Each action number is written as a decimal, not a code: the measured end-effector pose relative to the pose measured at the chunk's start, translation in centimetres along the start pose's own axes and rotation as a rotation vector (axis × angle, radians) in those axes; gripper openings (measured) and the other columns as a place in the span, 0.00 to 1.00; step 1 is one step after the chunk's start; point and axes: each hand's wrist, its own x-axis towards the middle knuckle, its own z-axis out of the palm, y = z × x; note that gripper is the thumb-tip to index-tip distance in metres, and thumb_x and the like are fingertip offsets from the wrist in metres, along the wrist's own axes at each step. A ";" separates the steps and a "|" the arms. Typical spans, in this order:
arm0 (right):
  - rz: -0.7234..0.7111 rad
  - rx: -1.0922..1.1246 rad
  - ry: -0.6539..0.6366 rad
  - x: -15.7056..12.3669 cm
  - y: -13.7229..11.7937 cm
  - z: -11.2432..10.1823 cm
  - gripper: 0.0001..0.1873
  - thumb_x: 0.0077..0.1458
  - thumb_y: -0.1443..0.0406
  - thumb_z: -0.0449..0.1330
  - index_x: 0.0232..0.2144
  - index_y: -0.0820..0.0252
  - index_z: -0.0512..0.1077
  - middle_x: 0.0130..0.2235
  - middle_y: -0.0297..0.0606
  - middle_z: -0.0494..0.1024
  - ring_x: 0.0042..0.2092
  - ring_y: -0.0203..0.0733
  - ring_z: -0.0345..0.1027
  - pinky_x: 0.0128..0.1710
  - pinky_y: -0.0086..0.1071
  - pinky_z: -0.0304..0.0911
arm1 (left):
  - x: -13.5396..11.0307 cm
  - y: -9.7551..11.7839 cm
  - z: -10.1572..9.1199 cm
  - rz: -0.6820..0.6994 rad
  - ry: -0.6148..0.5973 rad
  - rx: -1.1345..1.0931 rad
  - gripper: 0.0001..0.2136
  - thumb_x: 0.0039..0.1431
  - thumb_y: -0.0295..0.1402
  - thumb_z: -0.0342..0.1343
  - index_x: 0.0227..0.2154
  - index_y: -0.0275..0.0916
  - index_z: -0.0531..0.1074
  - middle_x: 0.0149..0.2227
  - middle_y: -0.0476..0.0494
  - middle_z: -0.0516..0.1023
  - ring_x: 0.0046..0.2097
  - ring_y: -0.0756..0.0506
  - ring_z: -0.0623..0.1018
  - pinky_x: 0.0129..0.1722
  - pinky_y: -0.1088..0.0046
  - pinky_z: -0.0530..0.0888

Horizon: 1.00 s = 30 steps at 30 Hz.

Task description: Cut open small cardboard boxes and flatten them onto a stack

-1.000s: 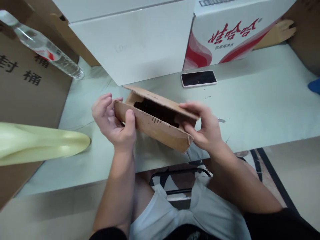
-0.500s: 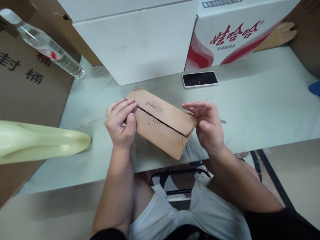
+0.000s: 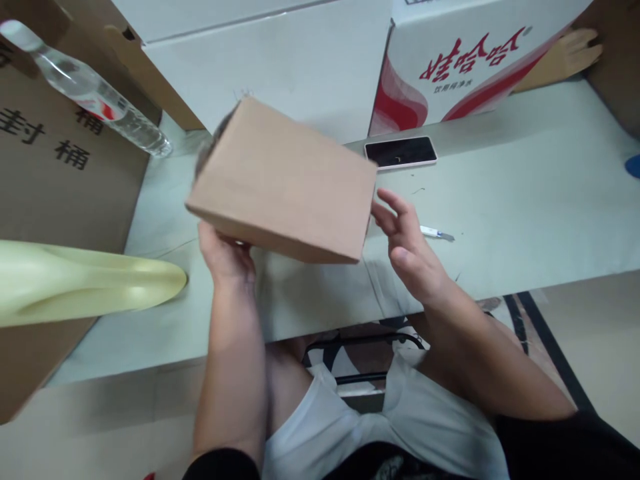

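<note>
A small brown cardboard box (image 3: pixel 295 177) is held tilted above the table, a plain face turned up toward me. My left hand (image 3: pixel 227 253) grips it from below at the near left; most of its fingers are hidden under the box. At the box's right edge is my right hand (image 3: pixel 407 243), open with fingers apart. Its fingertips are close to the edge, and I cannot tell whether they touch. Just right of that hand, a utility knife (image 3: pixel 437 233) lies on the table, partly covered by the hand.
Behind the box stand a white carton (image 3: pixel 300 67) and a red-and-white water carton (image 3: pixel 450 80). A phone (image 3: pixel 401 152) lies on the table (image 3: pixel 525 200) in front of them. On the left are a water bottle (image 3: pixel 95 93), a pale green rounded object (image 3: pixel 95 283) and a large brown carton (image 3: pixel 45 187).
The box has been lifted and turned, so its slit, printed side no longer shows. My left hand went from its top to underneath. The knife beside my right hand has come into view.
</note>
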 end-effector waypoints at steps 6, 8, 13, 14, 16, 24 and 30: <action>-0.129 -0.281 0.111 -0.2 -1.9 -0.4 0.33 0.58 0.38 0.60 0.61 0.38 0.67 0.76 0.31 0.56 0.78 0.56 0.44 0.71 0.60 0.57 | -1.1 -1.4 -0.2 -0.374 -0.664 0.096 0.31 0.58 0.64 0.48 0.38 0.39 0.78 0.34 0.38 0.83 0.47 0.33 0.84 0.38 0.60 0.83; -0.133 -0.270 0.145 -0.3 -2.2 -0.4 0.28 0.60 0.41 0.60 0.59 0.39 0.70 0.75 0.31 0.58 0.77 0.55 0.46 0.70 0.60 0.59 | -1.7 -1.8 -0.2 -0.360 -0.734 0.161 0.27 0.58 0.60 0.55 0.41 0.41 0.79 0.39 0.39 0.85 0.52 0.32 0.83 0.46 0.56 0.84; -0.065 -0.213 0.136 -0.2 -2.0 -0.6 0.17 0.65 0.51 0.59 0.52 0.46 0.75 0.71 0.35 0.66 0.75 0.53 0.55 0.72 0.56 0.58 | -1.7 -2.3 -0.9 -0.426 -0.841 0.371 0.22 0.55 0.51 0.65 0.46 0.41 0.80 0.46 0.38 0.85 0.52 0.33 0.83 0.52 0.53 0.82; -0.041 -0.212 0.139 -0.1 -1.9 -0.7 0.16 0.65 0.52 0.59 0.52 0.47 0.75 0.71 0.36 0.67 0.74 0.53 0.56 0.72 0.56 0.58 | -1.4 -2.4 -1.1 -0.443 -0.880 0.457 0.25 0.54 0.52 0.65 0.49 0.41 0.80 0.46 0.37 0.85 0.51 0.32 0.83 0.51 0.52 0.82; 0.000 -0.232 0.121 0.1 -1.6 -0.8 0.16 0.64 0.54 0.60 0.51 0.49 0.76 0.70 0.39 0.67 0.73 0.53 0.58 0.72 0.56 0.56 | -1.0 -2.5 -1.3 -0.351 -0.857 0.603 0.31 0.54 0.53 0.65 0.57 0.41 0.75 0.47 0.36 0.84 0.49 0.32 0.84 0.51 0.48 0.81; 0.052 -0.243 0.009 0.5 -1.3 -0.3 0.20 0.62 0.49 0.63 0.51 0.50 0.78 0.73 0.40 0.62 0.76 0.55 0.51 0.75 0.56 0.49 | -2.8 -0.8 0.7 0.801 -0.771 0.452 0.26 0.66 0.60 0.50 0.61 0.56 0.69 0.68 0.46 0.69 0.73 0.33 0.63 0.74 0.44 0.59; 0.072 -0.190 -0.035 0.7 -1.4 -0.4 0.19 0.61 0.50 0.63 0.50 0.50 0.78 0.75 0.39 0.58 0.75 0.55 0.53 0.72 0.53 0.56 | -2.7 -1.0 0.8 0.928 -0.890 0.588 0.20 0.69 0.51 0.47 0.55 0.51 0.76 0.61 0.45 0.75 0.69 0.35 0.68 0.76 0.43 0.50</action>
